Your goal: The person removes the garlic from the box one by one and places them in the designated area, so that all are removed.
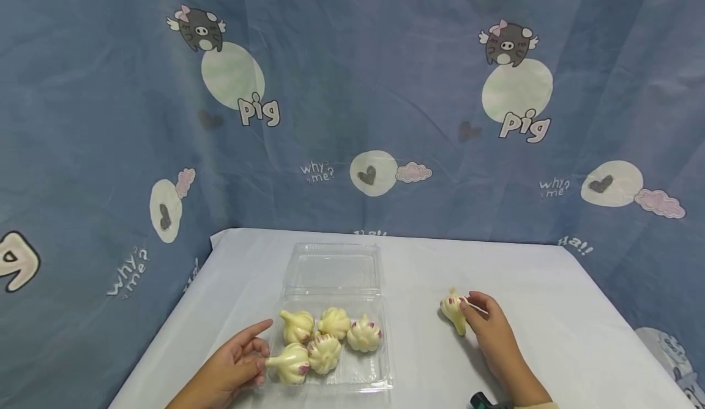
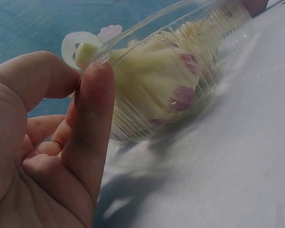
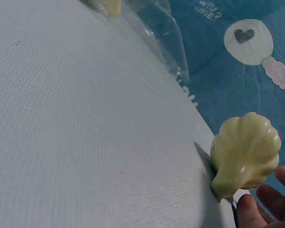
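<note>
A clear plastic clamshell box [image 1: 360,369] lies with its lid folded back, holding several yellowish-white garlic bulbs [image 1: 324,352] with purple patches. At its left wall my left hand [image 1: 228,363] pinches the rim between thumb and fingers, right by the stem of the nearest bulb. The thumb tip [image 2: 99,76] meets the plastic edge in the left wrist view. To the right of the box, a loose garlic bulb [image 1: 454,312] rests on the table. My right hand [image 1: 490,323] is beside it; in the right wrist view its fingers [image 3: 251,211] are spread around the bulb's side.
A white cloth covers the table [image 1: 418,348]. The transparent lid [image 1: 334,271] lies toward the back. A blue curtain [image 1: 352,103] printed with pigs hangs behind and along the sides. Something dark, with a green part [image 1: 480,400], is near my right wrist.
</note>
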Motion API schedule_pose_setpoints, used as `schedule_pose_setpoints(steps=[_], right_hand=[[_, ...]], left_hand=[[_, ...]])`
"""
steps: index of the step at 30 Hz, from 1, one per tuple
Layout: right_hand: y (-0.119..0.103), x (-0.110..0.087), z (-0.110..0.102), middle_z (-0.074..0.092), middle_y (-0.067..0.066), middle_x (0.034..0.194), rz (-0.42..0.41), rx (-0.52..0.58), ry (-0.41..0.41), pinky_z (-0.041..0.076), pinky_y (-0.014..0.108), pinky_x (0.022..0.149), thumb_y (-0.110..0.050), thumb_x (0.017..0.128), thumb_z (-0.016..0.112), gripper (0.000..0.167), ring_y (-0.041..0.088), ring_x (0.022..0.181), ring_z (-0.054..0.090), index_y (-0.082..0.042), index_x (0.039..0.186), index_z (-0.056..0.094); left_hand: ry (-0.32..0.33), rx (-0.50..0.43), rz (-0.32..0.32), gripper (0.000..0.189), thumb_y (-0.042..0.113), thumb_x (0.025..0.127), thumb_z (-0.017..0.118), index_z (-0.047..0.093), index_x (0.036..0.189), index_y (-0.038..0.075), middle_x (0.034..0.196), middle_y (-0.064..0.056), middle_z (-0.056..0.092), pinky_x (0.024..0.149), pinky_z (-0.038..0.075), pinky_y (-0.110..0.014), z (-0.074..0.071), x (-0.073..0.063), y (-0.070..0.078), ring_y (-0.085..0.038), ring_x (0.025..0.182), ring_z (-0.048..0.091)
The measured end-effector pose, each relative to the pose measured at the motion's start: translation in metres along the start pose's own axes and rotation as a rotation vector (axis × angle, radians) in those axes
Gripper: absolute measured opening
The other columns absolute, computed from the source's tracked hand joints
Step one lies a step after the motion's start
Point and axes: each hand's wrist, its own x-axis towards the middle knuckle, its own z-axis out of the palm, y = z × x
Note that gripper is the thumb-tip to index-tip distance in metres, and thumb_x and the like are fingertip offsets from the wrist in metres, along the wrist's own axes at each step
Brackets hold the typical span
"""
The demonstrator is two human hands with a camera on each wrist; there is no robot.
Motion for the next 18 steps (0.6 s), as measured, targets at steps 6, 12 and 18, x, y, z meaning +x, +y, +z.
schedule_pose_setpoints(steps=[6, 12, 18], right_hand=[[0.0001, -0.0007, -0.0014, 0.039, 0.022, 0.158, 0.001, -0.015, 0.031, 0.040, 0.059, 0.118, -0.045, 0.103, 0.066, 0.075, 0.044, 0.148, 0.039, 0.000, 0.155, 0.038], [-0.0018, -0.0028, -0.0047, 0.041, 0.019, 0.158, -0.059, -0.010, 0.116, 0.040, 0.058, 0.118, -0.038, 0.103, 0.067, 0.067, 0.039, 0.150, 0.039, -0.002, 0.153, 0.040], [-0.0076, -0.0073, -0.0023, 0.045, 0.021, 0.153, -0.203, -0.052, 0.191, 0.038, 0.047, 0.120, -0.023, 0.103, 0.069, 0.060, 0.038, 0.148, 0.041, 0.003, 0.150, 0.042]], left_hand=[[-0.012, -0.013, 0.001, 0.072, 0.005, 0.110, 0.051, 0.005, 0.166, -0.002, 0.115, 0.002, 0.055, 0.082, 0.060, -0.025, -0.0002, 0.0010, -0.0027, -0.009, 0.087, 0.065], [-0.009, -0.011, 0.002, 0.073, 0.003, 0.109, 0.051, 0.005, 0.165, -0.003, 0.115, 0.001, 0.054, 0.082, 0.060, -0.025, 0.0002, 0.0005, -0.0025, -0.009, 0.087, 0.065], [-0.030, -0.029, 0.034, 0.070, 0.001, 0.109, 0.049, 0.007, 0.165, -0.002, 0.115, 0.002, 0.054, 0.081, 0.060, -0.024, 0.0012, 0.0010, -0.0016, -0.007, 0.088, 0.064]])
